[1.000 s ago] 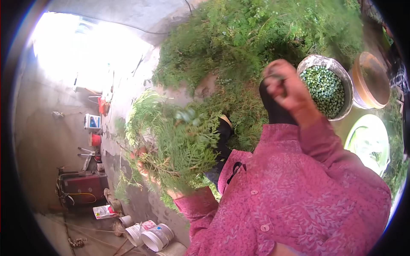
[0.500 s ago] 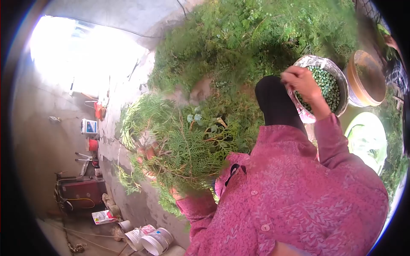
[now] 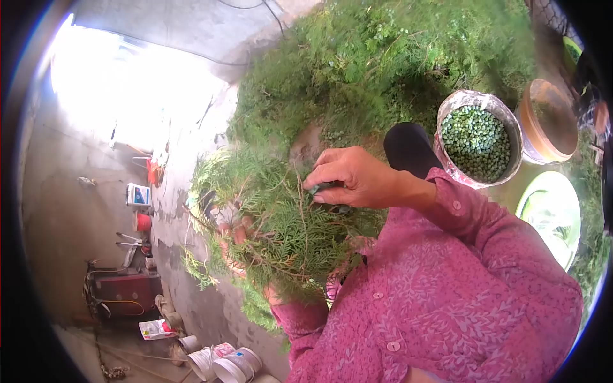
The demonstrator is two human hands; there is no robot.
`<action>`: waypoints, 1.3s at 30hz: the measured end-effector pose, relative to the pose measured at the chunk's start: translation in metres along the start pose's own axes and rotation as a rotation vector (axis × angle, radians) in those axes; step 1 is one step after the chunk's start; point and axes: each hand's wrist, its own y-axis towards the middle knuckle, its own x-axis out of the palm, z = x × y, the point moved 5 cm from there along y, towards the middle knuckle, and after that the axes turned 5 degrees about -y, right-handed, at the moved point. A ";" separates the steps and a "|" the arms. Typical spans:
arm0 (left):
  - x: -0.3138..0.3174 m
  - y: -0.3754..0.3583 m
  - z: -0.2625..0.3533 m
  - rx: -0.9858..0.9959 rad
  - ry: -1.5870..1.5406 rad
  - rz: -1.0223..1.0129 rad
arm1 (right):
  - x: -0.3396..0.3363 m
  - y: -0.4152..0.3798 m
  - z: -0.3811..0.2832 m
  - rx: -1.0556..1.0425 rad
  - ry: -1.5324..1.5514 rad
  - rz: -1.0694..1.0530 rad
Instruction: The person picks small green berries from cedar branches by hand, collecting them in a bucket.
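Observation:
A bunch of leafy green branches [image 3: 287,236] is in my left hand [image 3: 237,231], whose fingers wrap round the stems and show partly through the leaves. Above the right part of that bunch is my right hand [image 3: 348,177], its thumb and fingers pinched round small green cones [image 3: 327,186]. A round bucket [image 3: 440,148] full of green cones stands to the right of my right hand, beyond my dark-clad knee.
A large heap of cut branches [image 3: 383,57] spreads ahead. At the right are a brown bucket [image 3: 529,121] and a pale green basin [image 3: 570,191]. White buckets [image 3: 233,367] lie at lower left. Part of another person [image 3: 600,118] shows at the right edge.
My right hand has moved left from the bucket's rim to the bunch and now closes on cones there. My left hand still holds the branches.

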 end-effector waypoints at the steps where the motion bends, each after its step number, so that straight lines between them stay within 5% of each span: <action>1: 0.015 -0.009 0.011 0.140 0.407 0.085 | 0.000 -0.001 0.000 -0.001 -0.004 -0.001; 5: 0.023 -0.017 0.022 0.162 0.008 0.170 | -0.002 -0.012 0.002 0.172 0.131 0.081; 7: -0.014 0.010 0.020 -0.226 -0.117 -0.295 | -0.012 -0.023 0.016 0.396 0.290 0.134; 9: -0.014 0.010 0.020 -0.235 -0.146 -0.294 | -0.042 -0.035 0.038 0.642 0.465 0.242; 13: -0.013 0.010 0.019 -0.249 -0.260 -0.272 | -0.109 -0.082 0.063 0.570 0.346 0.635; 15: -0.012 0.009 0.019 -0.241 -0.322 -0.254 | -0.146 -0.120 0.082 0.530 -0.019 0.728; 18: -0.009 0.006 0.021 -0.196 -0.434 -0.244 | -0.177 -0.188 0.138 0.635 -1.207 0.276; 23: 0.020 -0.005 0.027 -0.028 -0.363 -0.199 | -0.164 -0.182 0.127 0.929 -0.881 0.247; 25: 0.017 -0.003 0.023 0.025 -0.291 -0.097 | -0.151 -0.146 0.110 0.891 -0.666 0.242; 26: 0.034 -0.007 0.029 -0.013 -0.218 -0.346 | -0.140 -0.124 0.099 0.861 -0.448 0.236; 27: 0.037 -0.009 0.030 -0.012 -0.224 -0.348 | -0.131 -0.101 0.087 0.786 -0.307 0.243; 29: 0.028 -0.014 0.012 -0.273 -0.999 0.088 | -0.113 -0.051 0.055 0.614 -0.060 0.239; 30: 0.050 -0.023 0.031 -0.040 -0.055 -0.012 | -0.105 -0.026 0.038 0.520 0.048 0.227; 33: 0.056 -0.022 0.022 -0.151 -0.149 -0.273 | -0.078 0.032 0.005 0.329 0.219 0.031; 35: 0.071 -0.023 0.027 -0.100 -0.069 -0.197 | -0.061 0.055 -0.005 0.307 0.165 -0.015; 38: 0.077 -0.025 0.023 -0.242 -0.085 -0.391 | -0.031 0.070 -0.009 0.175 0.037 -0.178; 39: 0.071 -0.021 0.024 -0.253 -0.087 -0.379 | -0.014 0.069 -0.002 0.089 -0.074 -0.367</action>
